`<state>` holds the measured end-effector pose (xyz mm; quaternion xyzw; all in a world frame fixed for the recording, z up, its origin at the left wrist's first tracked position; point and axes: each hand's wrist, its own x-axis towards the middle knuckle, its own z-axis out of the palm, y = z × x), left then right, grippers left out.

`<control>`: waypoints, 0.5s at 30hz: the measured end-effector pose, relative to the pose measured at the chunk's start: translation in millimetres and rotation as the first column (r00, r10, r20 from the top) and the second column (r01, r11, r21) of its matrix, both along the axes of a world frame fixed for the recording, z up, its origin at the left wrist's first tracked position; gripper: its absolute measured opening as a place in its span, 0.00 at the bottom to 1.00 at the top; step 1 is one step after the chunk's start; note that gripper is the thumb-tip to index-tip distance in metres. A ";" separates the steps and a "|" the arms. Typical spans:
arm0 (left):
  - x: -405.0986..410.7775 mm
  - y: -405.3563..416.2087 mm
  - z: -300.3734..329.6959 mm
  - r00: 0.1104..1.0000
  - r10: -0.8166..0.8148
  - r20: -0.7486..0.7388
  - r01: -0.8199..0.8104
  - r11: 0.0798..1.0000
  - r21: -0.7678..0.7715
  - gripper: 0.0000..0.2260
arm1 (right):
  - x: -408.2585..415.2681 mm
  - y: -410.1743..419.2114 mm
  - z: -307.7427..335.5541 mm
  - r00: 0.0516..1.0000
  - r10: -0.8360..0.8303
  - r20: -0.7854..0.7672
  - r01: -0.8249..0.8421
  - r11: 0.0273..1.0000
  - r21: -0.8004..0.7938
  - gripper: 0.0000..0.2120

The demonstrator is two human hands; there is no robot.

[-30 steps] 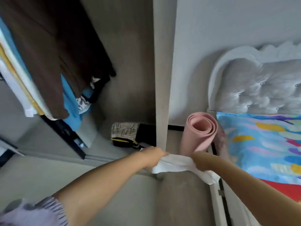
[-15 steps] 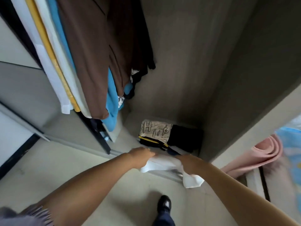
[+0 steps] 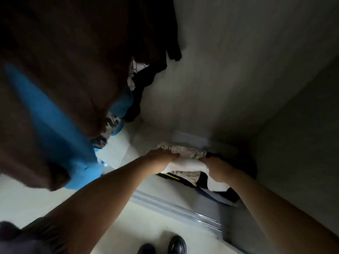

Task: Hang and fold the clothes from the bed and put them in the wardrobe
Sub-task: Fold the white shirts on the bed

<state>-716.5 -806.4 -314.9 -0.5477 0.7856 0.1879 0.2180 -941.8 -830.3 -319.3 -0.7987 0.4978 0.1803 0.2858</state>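
A folded white garment [image 3: 185,165] stretches between both hands, low inside the wardrobe. My left hand [image 3: 161,157] grips its left end and my right hand [image 3: 215,166] grips its right end; a loose white corner [image 3: 217,185] hangs below the right hand. Directly under the garment lies a pile of folded clothes on the wardrobe floor: a beige printed piece [image 3: 185,153] on top and dark pieces with a yellow stripe [image 3: 185,177] beneath.
Hanging clothes fill the upper left: a brown garment [image 3: 64,70], a blue one [image 3: 55,129] and black ones [image 3: 156,70]. Grey wardrobe walls [image 3: 238,70] close in the back and right. A sliding-door track [image 3: 176,209] runs along the floor, and black shoes [image 3: 176,244] stand below.
I have leaned into the wardrobe and both hands have carried the white garment forward and down, from above the door track to just over the folded pile.
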 end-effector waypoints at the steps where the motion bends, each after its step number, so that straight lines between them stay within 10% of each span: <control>1: 3.8 -17.7 -14.3 1.000 -0.007 0.013 0.008 1.000 -0.026 0.32 | 3.6 -17.4 -13.3 1.000 -0.015 0.007 0.015 1.000 -0.024 0.26; 8: 29.2 -81.9 -144.9 0.993 0.084 0.086 -0.057 0.958 -0.280 0.35 | 33.3 -61.0 -144.0 0.979 -0.195 -0.055 0.173 0.946 -0.274 0.34; 15: 40.0 -39.9 -293.9 0.981 0.130 0.144 -0.111 0.985 -0.129 0.41 | 42.1 -1.2 -275.6 0.989 -0.084 -0.125 0.051 0.968 -0.246 0.39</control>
